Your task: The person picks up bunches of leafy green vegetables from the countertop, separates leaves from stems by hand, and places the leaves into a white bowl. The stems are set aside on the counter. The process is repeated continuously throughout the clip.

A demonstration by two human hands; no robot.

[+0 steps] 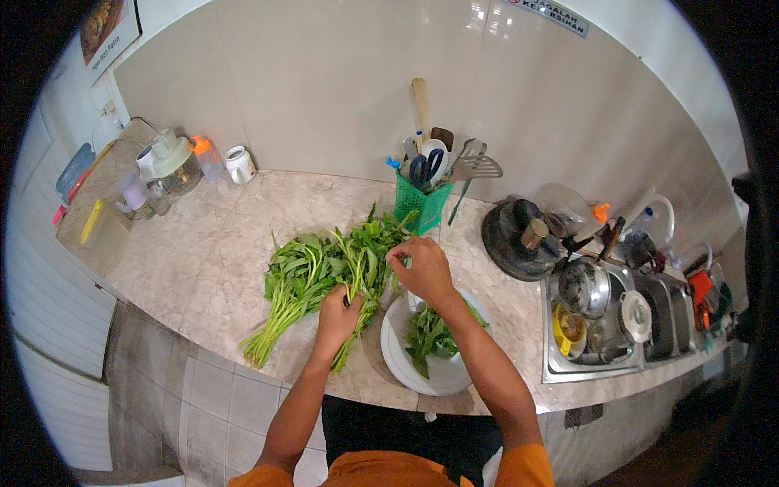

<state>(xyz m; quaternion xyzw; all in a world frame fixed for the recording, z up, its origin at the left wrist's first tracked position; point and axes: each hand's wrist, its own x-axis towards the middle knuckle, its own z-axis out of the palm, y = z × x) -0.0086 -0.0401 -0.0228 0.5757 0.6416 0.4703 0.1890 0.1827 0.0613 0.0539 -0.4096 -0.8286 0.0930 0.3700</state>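
Note:
Long-stemmed leafy greens that look like water spinach (296,268) lie in a bunch on the counter, cut stem ends toward the near left. My left hand (337,316) is closed around green stems (355,276) at the right side of the bunch. My right hand (423,268) is bent at the wrist, thumb and fingers pinched together beside the leafy tips; what they hold, if anything, is hidden. Below my right forearm stands a white bowl (395,357) with loose picked leaves (430,337) in it, partly covered by that arm.
Behind the greens stands a green utensil basket (422,207) with spatulas and scissors. A dark stone mortar (511,243) sits right of it. Farther right, a steel sink (560,369) holds pots and dishes. A food processor (174,166), bottle (208,158) and white mug (240,165) stand back left.

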